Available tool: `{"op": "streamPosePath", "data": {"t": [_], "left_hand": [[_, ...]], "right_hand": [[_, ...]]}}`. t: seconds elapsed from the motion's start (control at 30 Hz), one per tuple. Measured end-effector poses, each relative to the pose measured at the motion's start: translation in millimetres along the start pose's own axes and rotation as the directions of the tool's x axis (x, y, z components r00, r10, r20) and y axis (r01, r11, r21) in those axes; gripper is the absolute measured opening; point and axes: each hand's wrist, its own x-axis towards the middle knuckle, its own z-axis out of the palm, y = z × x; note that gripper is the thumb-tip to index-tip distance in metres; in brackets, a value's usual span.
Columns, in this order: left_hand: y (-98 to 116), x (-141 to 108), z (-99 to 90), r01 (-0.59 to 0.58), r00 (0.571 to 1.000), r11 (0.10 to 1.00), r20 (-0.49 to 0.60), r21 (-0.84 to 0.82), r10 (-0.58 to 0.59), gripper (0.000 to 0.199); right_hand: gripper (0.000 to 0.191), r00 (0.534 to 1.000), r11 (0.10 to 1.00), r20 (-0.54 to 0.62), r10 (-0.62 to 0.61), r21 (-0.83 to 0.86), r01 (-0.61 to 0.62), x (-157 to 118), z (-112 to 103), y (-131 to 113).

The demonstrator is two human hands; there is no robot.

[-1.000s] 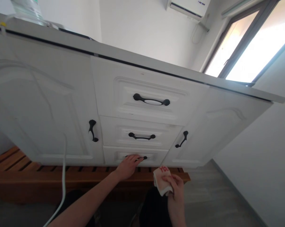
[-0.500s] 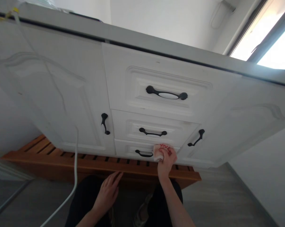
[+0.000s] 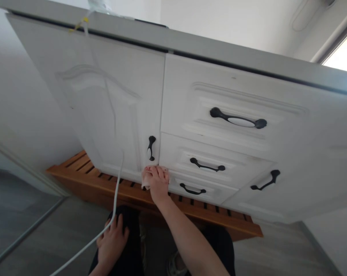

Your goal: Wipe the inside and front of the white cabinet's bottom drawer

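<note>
My right hand (image 3: 157, 181) presses a small white cloth with red print (image 3: 146, 178) against the white cabinet, at the left end of the bottom drawer (image 3: 216, 191) where it meets the left door (image 3: 110, 111). The cloth is mostly hidden under my fingers. My left hand (image 3: 112, 239) rests flat on my dark trouser knee, fingers apart, holding nothing. A white cable (image 3: 115, 191) hangs in front of the left door and runs past that hand.
Three stacked drawers carry black handles, the top one (image 3: 238, 120) with a white insert. The right door handle (image 3: 264, 181) is black too. A wooden slatted platform (image 3: 196, 209) lies under the cabinet. Grey floor spreads left and right.
My right hand has slid the cloth left along the bottom drawer, from beside its handle to the drawer's left end. My left hand dropped onto my knee. The view shifted left.
</note>
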Motion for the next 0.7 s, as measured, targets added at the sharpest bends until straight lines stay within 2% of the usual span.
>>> {"op": "streamPosePath", "data": {"t": [0.1, 0.2, 0.4, 0.47, 0.57, 0.7], "left_hand": [[-3, 2, -2.0, -0.028, 0.999, 1.0, 0.019, 0.014, 0.028, 0.056], [-6, 3, -1.8, -0.027, 1.0, 0.999, 0.001, -0.026, 0.027, 0.057], [-6, 6, 0.8, -0.062, 0.997, 0.997, -0.051, -0.049, 0.06, 0.056], [-5, 6, 1.8, -0.07, 0.996, 0.996, -0.056, -0.056, 0.067, 0.056], [-3, 6, 4.8, -0.074, 0.995, 0.996, -0.066, -0.059, 0.07, 0.058], [0, 7, 7.4, -0.089, 0.992, 0.995, -0.089, -0.049, 0.085, 0.059]], "right_hand": [[0.028, 0.976, 0.977, 0.083, -0.202, -0.054, 0.207, 0, -2, 12], [0.027, 0.959, 0.958, 0.096, -0.267, -0.079, 0.275, -15, -12, 37], [0.014, 0.997, 0.978, -0.052, -0.052, -0.207, 0.04, -72, -47, 96], [0.022, 0.993, 0.966, -0.115, 0.001, -0.255, -0.031, -95, -63, 118], [0.037, 0.987, 0.943, -0.141, 0.074, -0.313, -0.115, -130, -88, 152], [0.039, 0.961, 0.877, -0.187, 0.204, -0.401, -0.264, -175, -119, 197]]}}
